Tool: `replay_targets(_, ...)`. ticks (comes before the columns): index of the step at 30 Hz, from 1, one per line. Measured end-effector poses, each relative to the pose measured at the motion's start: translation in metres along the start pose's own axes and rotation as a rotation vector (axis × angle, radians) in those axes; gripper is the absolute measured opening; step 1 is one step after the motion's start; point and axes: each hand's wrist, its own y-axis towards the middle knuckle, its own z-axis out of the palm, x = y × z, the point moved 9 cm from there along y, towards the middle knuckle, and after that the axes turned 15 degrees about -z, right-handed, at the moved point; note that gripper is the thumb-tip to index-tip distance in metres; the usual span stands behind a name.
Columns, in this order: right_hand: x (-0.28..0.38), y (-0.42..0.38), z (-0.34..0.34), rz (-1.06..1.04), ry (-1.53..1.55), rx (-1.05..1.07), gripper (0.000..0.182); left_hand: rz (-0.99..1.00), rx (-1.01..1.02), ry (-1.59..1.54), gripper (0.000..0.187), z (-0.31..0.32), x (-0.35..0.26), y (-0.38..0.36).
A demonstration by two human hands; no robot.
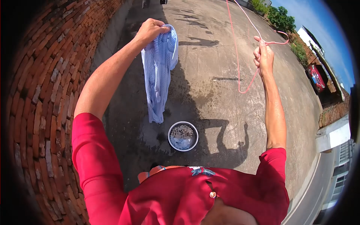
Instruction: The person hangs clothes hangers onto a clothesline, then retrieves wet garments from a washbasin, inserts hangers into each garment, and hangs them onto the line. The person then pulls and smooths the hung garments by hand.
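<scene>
At the upper left, my left hand [151,30] is closed on the top of a blue-and-white striped garment [156,75]. The cloth hangs down in long folds, so its exact cut is hard to tell. Raised at the upper right, my right hand [264,57] grips a thin pink clothes hanger [236,56] near its neck. The hook points right, and part of the frame runs out of the top of the view. Garment and hanger are apart. Below them on the ground stands a white-rimmed basin [170,140] holding pale blue cloth and a dark-spotted light cloth.
A brick wall [48,93] rises along the left. Concrete ground [210,67] stretches ahead, with wet patches and my shadow near the basin. A red vehicle [317,78], green bushes [281,18] and a white building lie far off at the right.
</scene>
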Motion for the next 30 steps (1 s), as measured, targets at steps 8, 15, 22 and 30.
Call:
replay_targets(8,-0.075,-0.098,0.237,0.414,0.313,0.348,0.02,0.169,0.178,0.011,0.027,0.047,-0.012,0.011)
replay_targets(15,-0.102,-0.036,0.095,0.411,-0.033,0.301,0.009,0.067,0.456,-0.118,0.049,0.009,0.084,-0.004)
replay_targets(22,-0.033,-0.026,0.076,0.069,-0.532,0.754,0.022,0.015,0.565,0.074,0.032,0.031,0.104,-0.029)
replay_targets(30,-0.053,-0.064,-0.031,0.353,-0.602,0.599,0.022,-0.09,0.582,-0.148,0.04,0.078,0.045,-0.048)
